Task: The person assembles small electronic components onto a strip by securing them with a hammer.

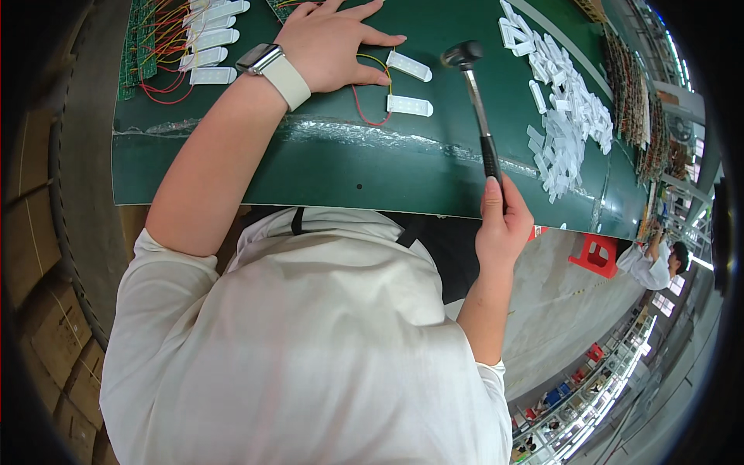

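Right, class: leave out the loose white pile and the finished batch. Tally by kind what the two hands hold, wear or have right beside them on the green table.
hammer: 1, gripped in the right hand
white wired modules: 2, beside the left hand
wristwatch: 1, on the left wrist
Total: 4

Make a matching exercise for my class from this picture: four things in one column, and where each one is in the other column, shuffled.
Things:
1. Hammer
2. Wristwatch
3. Loose pile of white plastic pieces
4. Red stool

Places:
A. on the left wrist
B. on the floor beyond the table edge
C. gripped in the right hand
D. heaped on the right part of the green table

Pairs: 1-C, 2-A, 3-D, 4-B
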`<move>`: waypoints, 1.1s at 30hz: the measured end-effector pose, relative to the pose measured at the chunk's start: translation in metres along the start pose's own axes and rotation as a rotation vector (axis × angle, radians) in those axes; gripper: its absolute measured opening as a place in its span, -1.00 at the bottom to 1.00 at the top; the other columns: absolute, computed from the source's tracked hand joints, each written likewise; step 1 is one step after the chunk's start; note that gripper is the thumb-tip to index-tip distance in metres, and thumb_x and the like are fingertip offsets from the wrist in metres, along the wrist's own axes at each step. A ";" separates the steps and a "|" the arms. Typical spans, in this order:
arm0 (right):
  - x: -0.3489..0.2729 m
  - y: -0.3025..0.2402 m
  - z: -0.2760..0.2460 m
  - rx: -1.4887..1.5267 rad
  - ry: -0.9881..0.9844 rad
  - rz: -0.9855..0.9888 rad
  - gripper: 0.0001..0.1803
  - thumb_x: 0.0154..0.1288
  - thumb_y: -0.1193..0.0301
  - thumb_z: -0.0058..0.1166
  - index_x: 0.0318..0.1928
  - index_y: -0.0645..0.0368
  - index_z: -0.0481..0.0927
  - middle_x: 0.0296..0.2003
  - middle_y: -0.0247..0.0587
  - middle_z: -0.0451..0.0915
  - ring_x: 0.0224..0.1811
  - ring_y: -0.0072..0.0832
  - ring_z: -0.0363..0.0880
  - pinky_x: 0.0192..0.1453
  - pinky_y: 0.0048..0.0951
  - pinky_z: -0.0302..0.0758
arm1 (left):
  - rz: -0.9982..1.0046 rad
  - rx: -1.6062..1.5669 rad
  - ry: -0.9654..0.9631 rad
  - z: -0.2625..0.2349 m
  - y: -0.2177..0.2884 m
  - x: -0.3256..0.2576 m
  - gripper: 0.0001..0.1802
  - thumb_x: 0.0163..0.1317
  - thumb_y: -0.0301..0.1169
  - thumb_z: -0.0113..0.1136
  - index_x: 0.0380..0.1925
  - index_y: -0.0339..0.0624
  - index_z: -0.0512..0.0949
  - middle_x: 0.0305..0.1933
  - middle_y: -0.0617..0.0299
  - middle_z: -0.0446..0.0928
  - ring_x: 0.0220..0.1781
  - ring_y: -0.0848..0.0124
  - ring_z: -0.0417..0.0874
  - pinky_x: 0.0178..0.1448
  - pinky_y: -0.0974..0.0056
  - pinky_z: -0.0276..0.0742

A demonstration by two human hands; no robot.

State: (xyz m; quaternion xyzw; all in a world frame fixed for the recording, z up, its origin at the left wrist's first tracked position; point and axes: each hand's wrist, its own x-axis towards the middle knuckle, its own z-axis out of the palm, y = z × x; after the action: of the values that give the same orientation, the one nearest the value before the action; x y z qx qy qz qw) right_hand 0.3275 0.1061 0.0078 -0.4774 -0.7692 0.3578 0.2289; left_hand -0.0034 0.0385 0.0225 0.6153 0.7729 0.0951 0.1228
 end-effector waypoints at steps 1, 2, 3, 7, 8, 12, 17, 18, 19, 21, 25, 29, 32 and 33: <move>0.000 0.006 0.000 0.164 0.003 0.046 -0.66 0.55 0.34 0.18 0.09 0.40 0.68 -0.49 -0.43 0.56 -0.46 -0.69 0.41 -0.36 -0.62 0.35 | -0.007 0.005 -0.009 -0.002 -0.001 -0.001 -0.34 0.22 0.20 0.35 0.33 0.42 0.60 0.64 0.03 0.24 0.65 -0.22 0.15 0.60 -0.22 0.09; -0.001 0.010 -0.002 0.176 0.055 0.003 -0.66 0.55 0.35 0.18 0.10 0.40 0.68 -0.48 -0.43 0.56 -0.45 -0.70 0.42 -0.36 -0.63 0.35 | 0.031 0.014 0.066 -0.005 0.005 -0.010 -0.35 0.24 0.19 0.34 0.33 0.38 0.61 0.63 0.02 0.25 0.64 -0.23 0.16 0.59 -0.22 0.13; -0.002 0.013 -0.005 0.189 0.107 -0.041 -0.66 0.55 0.36 0.19 0.12 0.39 0.67 -0.46 -0.43 0.56 -0.44 -0.71 0.44 -0.35 -0.63 0.36 | 0.030 0.022 0.065 -0.004 0.004 -0.007 -0.35 0.24 0.19 0.34 0.33 0.38 0.61 0.63 0.02 0.25 0.64 -0.23 0.16 0.59 -0.22 0.13; 0.009 0.024 -0.022 -0.189 0.324 -0.177 -0.65 0.47 0.33 0.31 0.09 0.34 0.70 -0.30 -0.20 0.74 -0.31 -0.58 0.64 -0.18 -0.54 0.55 | 0.126 0.034 0.182 -0.008 0.009 -0.011 -0.42 0.28 0.09 0.35 0.20 0.06 0.70 0.44 -0.04 0.50 0.46 -0.15 0.47 0.45 -0.05 0.41; 0.012 0.020 -0.027 -0.276 0.343 -0.168 -0.65 0.44 0.32 0.34 0.07 0.32 0.72 -0.21 -0.12 0.78 -0.23 -0.50 0.72 -0.10 -0.47 0.61 | 0.031 -0.178 0.229 -0.008 0.008 -0.007 -0.48 0.27 0.05 0.36 0.08 -0.03 0.74 0.24 -0.04 0.62 0.28 -0.06 0.61 0.31 0.02 0.52; 0.026 0.033 -0.035 -0.470 0.394 -0.231 -0.65 0.40 0.26 0.35 0.08 0.20 0.75 -0.22 -0.15 0.78 -0.25 -0.31 0.75 -0.13 -0.35 0.62 | 0.073 -0.463 0.552 -0.013 0.015 -0.010 -0.75 0.28 -0.25 0.38 -0.26 -0.24 0.79 -0.24 0.02 0.76 -0.19 0.09 0.78 -0.08 0.16 0.67; 0.032 0.044 -0.031 -0.552 0.375 -0.259 -0.66 0.38 0.24 0.35 0.08 0.08 0.75 -0.28 -0.23 0.72 -0.25 -0.26 0.68 -0.17 -0.25 0.55 | 0.203 -0.317 0.243 0.012 -0.009 -0.001 -0.41 0.14 0.05 0.48 0.16 0.11 0.72 0.45 0.29 0.52 0.54 0.10 0.39 0.52 -0.04 0.32; 0.031 0.046 -0.032 -0.545 0.383 -0.249 -0.66 0.38 0.24 0.35 0.08 0.08 0.75 -0.28 -0.23 0.72 -0.25 -0.26 0.68 -0.17 -0.25 0.55 | 0.251 -0.277 0.242 0.017 -0.005 -0.001 -0.39 0.17 0.03 0.46 0.13 -0.08 0.69 0.36 0.30 0.60 0.48 0.14 0.46 0.48 -0.01 0.37; 0.031 0.048 -0.032 -0.545 0.355 -0.268 -0.66 0.37 0.24 0.36 0.08 0.08 0.76 -0.27 -0.24 0.72 -0.22 -0.25 0.66 -0.14 -0.25 0.54 | 0.258 -0.269 0.235 0.018 0.001 -0.003 -0.39 0.17 0.03 0.46 0.13 -0.08 0.69 0.36 0.30 0.60 0.48 0.14 0.46 0.48 -0.01 0.37; 0.031 0.050 -0.036 -0.537 0.335 -0.278 -0.66 0.37 0.24 0.36 0.08 0.07 0.76 -0.26 -0.25 0.71 -0.19 -0.25 0.64 -0.10 -0.25 0.53 | 0.368 0.035 0.248 0.022 0.010 -0.006 -0.30 0.18 0.11 0.41 0.24 -0.03 0.63 0.39 0.30 0.57 0.51 0.14 0.42 0.52 -0.04 0.33; 0.031 0.049 -0.051 -0.613 0.330 -0.234 -0.64 0.32 0.25 0.39 0.08 0.05 0.77 -0.24 -0.28 0.70 -0.15 -0.27 0.57 -0.03 -0.29 0.52 | 0.363 0.169 0.164 0.027 0.017 -0.010 -0.07 0.16 0.27 0.31 0.43 -0.05 0.45 0.54 0.30 0.40 0.60 0.12 0.30 0.60 -0.07 0.24; 0.039 0.050 -0.051 -0.586 0.387 -0.297 -0.67 0.26 0.27 0.44 0.03 0.03 0.80 -0.23 -0.33 0.70 -0.16 -0.29 0.56 0.01 -0.30 0.52 | 0.312 0.192 0.093 0.025 0.023 -0.019 0.02 0.17 0.25 0.33 0.51 -0.11 0.32 0.60 0.14 0.31 0.62 0.01 0.27 0.65 -0.15 0.13; 0.039 0.048 -0.057 -0.631 0.356 -0.277 -0.67 0.23 0.27 0.46 0.00 0.03 0.81 -0.22 -0.34 0.71 -0.13 -0.30 0.57 0.01 -0.31 0.52 | 0.325 0.134 0.071 0.028 0.030 -0.020 0.08 0.17 0.24 0.34 0.54 -0.19 0.25 0.62 0.04 0.25 0.64 -0.01 0.22 0.67 -0.18 0.06; 0.038 0.051 -0.055 -0.625 0.350 -0.277 -0.67 0.23 0.27 0.46 0.00 0.03 0.81 -0.22 -0.35 0.71 -0.12 -0.31 0.57 0.02 -0.32 0.52 | 0.315 0.095 0.076 0.029 0.031 -0.020 0.09 0.17 0.23 0.34 0.55 -0.20 0.23 0.64 0.03 0.23 0.66 0.01 0.20 0.68 -0.19 0.03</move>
State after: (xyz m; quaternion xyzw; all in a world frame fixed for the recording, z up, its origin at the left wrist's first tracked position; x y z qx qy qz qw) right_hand 0.3782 0.1736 0.0040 -0.4697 -0.8476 -0.0152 0.2466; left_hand 0.0381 0.0260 0.0054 0.7300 0.6744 0.0997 0.0480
